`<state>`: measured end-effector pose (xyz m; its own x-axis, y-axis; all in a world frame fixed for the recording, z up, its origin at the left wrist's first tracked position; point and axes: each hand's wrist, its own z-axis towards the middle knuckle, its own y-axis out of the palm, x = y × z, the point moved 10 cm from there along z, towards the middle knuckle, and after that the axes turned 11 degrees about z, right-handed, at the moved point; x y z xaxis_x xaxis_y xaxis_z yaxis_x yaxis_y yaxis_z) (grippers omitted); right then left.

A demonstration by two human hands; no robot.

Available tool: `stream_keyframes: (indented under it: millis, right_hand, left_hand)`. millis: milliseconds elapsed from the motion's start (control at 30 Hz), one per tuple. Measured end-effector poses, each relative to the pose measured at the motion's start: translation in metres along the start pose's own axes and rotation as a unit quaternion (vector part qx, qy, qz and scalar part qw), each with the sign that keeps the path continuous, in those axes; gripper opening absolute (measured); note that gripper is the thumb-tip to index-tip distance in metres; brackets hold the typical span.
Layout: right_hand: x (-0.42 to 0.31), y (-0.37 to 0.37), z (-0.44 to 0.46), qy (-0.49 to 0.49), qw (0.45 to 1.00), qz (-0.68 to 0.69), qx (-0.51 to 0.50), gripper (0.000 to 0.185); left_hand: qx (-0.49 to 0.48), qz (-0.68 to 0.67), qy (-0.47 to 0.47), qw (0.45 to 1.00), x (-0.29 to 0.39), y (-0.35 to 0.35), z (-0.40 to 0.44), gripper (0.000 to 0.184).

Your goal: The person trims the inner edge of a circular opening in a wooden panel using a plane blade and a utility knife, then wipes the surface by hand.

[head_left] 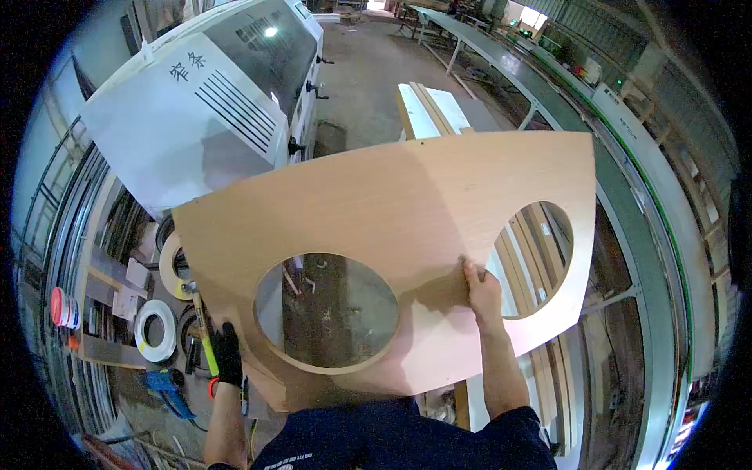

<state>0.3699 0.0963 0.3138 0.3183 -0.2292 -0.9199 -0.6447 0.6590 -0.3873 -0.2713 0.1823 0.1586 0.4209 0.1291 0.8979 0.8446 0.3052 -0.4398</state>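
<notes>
A large wood-grain panel (376,204) with two big round cut-outs is held up in front of my body, its broad face toward me. My right hand (483,291), bare, grips the panel beside the right-hand cut-out, with the thumb on the near face. At the panel's lower left edge, my left hand (228,356) wears a black glove and is closed on the edge; some of its fingers are hidden. Through the left cut-out the floor shows, and through the right one, long wooden strips (542,235).
A white machine (188,117) stands at the upper left. Along the right runs a long conveyor bed (501,59). On the left are a white edging roll (155,330), a blue heat gun (168,392), a hammer (205,329) and a red-and-white tub (64,307).
</notes>
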Motion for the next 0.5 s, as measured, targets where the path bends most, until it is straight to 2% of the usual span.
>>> stream_keyframes:
  millis: [67,100,133,167,200,267,300,367,433,467,500]
  right_hand:
    - [0.043,0.012,0.006,0.002,0.999,-0.052,0.007,0.075]
    - [0.063,0.014,0.003,0.009,0.997,-0.082,0.007,0.075]
    - [0.09,0.02,0.001,0.097,0.987,-0.123,-0.028,0.073]
    - [0.102,0.02,-0.009,0.124,0.985,-0.112,-0.033,0.073]
    - [0.112,0.026,-0.012,0.147,0.983,-0.1,-0.048,0.074]
    - [0.14,0.04,-0.008,0.196,0.971,-0.112,-0.077,0.072]
    - [0.16,0.04,-0.01,0.221,0.964,-0.129,-0.078,0.07]
    - [0.161,0.052,-0.01,0.071,0.996,0.001,-0.061,0.064]
    - [0.223,0.046,0.0,0.151,0.984,-0.032,-0.091,0.06]
    - [0.247,0.047,0.005,0.189,0.975,-0.05,-0.103,0.058]
    - [0.253,0.053,0.002,0.175,0.977,-0.036,-0.118,0.058]
  left_hand:
    - [-0.054,0.221,0.067,0.971,-0.073,0.013,0.024,0.049]
    - [-0.076,0.245,0.051,0.965,-0.088,0.014,0.022,0.05]
    - [-0.1,0.268,0.036,0.957,-0.101,0.014,0.021,0.051]
    - [-0.106,0.208,-0.03,0.972,-0.085,0.015,0.018,0.053]
    - [-0.11,0.147,-0.004,0.983,-0.084,0.022,0.014,0.056]
    - [-0.092,0.118,-0.035,0.988,-0.073,0.025,-0.001,0.064]
    - [-0.08,0.146,-0.081,0.983,-0.063,0.02,-0.009,0.068]
    - [-0.052,0.158,-0.018,0.986,-0.101,0.035,-0.016,0.067]
    - [-0.025,0.258,-0.006,0.966,-0.111,0.05,-0.031,0.063]
    - [-0.063,0.223,-0.045,0.972,-0.099,0.056,-0.038,0.061]
    - [-0.102,0.188,-0.083,0.973,-0.087,0.059,-0.047,0.06]
